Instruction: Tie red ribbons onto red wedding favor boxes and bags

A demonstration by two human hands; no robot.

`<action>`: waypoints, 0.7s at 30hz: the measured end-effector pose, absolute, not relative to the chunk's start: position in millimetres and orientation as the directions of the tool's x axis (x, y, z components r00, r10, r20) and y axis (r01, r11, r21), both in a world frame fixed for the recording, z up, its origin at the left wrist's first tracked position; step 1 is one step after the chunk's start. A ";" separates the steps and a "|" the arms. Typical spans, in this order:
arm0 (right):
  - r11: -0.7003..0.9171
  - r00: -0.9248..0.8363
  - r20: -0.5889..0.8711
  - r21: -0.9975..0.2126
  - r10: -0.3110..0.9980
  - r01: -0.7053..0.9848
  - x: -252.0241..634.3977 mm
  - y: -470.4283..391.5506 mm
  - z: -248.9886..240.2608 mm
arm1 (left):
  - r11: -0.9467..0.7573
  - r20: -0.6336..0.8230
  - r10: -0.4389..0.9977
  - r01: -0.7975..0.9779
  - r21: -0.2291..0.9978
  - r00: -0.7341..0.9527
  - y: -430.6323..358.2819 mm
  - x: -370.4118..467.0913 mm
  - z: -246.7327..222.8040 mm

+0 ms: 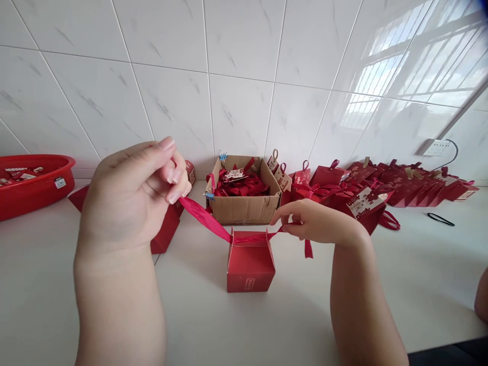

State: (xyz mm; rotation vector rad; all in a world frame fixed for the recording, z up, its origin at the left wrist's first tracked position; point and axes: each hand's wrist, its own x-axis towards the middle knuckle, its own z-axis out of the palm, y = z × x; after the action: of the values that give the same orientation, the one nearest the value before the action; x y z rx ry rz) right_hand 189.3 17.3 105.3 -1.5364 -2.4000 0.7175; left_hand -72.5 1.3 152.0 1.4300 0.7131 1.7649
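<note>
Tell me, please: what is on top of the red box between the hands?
A red ribbon runs across the top of the box, held in the left hand and the right hand. The inside is covered, so any contents cannot be seen.

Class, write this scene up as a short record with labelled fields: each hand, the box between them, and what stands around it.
Left hand: raised, fingers holding the red ribbon
Right hand: lower, fingers holding the ribbon's other side
Front box: small red gift box, upright, ribbon across its top
Behind: open cardboard carton of red ribbons
Far left: red basin
Right: ribboned red gift boxes
</note>
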 end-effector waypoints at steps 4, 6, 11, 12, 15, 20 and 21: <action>0.304 -0.382 -0.109 -0.425 0.918 0.852 197.2 13.8 109.1 | -0.560 0.554 0.828 -0.177 0.810 -0.083 2.3 -75.0 151.4; 0.273 -0.360 -0.141 -0.422 0.922 0.864 203.9 11.3 111.1 | -0.557 0.553 0.830 -0.166 0.814 -0.076 3.7 -75.4 150.2; 0.287 -0.374 -0.124 -0.441 0.919 0.850 221.9 2.5 115.9 | -0.570 0.567 0.822 -0.088 0.817 -0.055 7.2 -75.6 145.2; 0.299 -0.388 -0.105 -0.468 0.915 0.832 225.3 0.5 116.8 | -0.563 0.562 0.826 -0.064 0.824 -0.039 7.3 -75.7 144.6; 0.344 -0.426 -0.005 -0.581 0.905 0.737 234.2 -5.2 119.8 | -0.562 0.562 0.827 -0.026 0.827 0.019 6.5 -76.5 143.8; 0.283 -0.387 0.050 -0.768 0.921 0.575 242.4 -9.3 123.1 | -0.596 0.595 0.802 -0.001 0.803 0.043 5.9 -80.6 142.7; 0.284 -0.396 0.064 -0.800 0.916 0.529 243.4 -8.6 122.8 | -0.594 0.593 0.804 0.007 0.805 0.035 6.1 -81.4 142.2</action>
State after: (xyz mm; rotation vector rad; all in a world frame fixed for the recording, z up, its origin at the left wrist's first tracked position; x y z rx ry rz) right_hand 243.4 -8.6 122.8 -1.2902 -2.0334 0.9671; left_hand -81.4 6.1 142.2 1.6893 0.8283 1.6248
